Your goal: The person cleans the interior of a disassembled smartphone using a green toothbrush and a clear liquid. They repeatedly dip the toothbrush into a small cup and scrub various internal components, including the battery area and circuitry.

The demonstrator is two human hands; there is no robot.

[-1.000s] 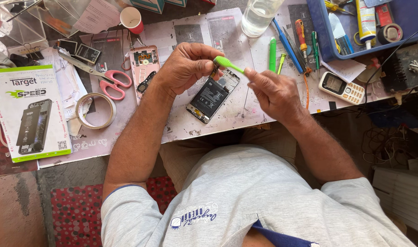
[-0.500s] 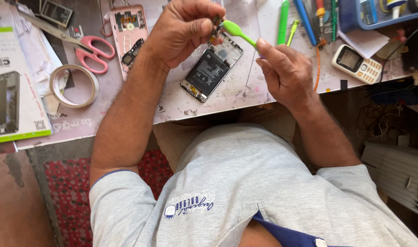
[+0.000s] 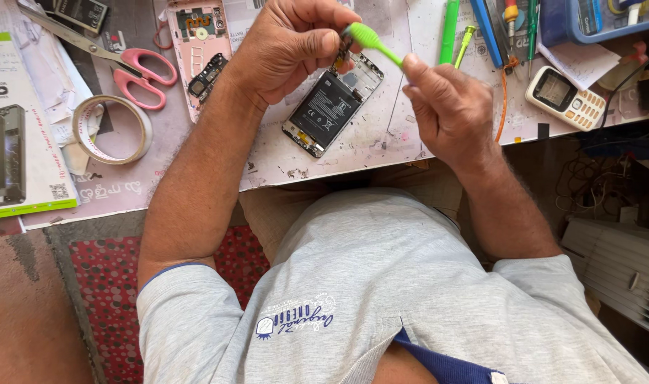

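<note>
The left hand curls shut around a small dark part, mostly hidden by thumb and fingers; what it is cannot be told. The right hand pinches the thin stem of a green brush, whose head meets that part. Both hover above an opened phone, black battery showing, lying tilted just inside the tabletop's near edge. Bare room lies beside it towards that edge. Leftward sit a pink back cover, pink-handled scissors and a tape roll. A white keypad phone lies by the right corner. The far edge is cut off.
</note>
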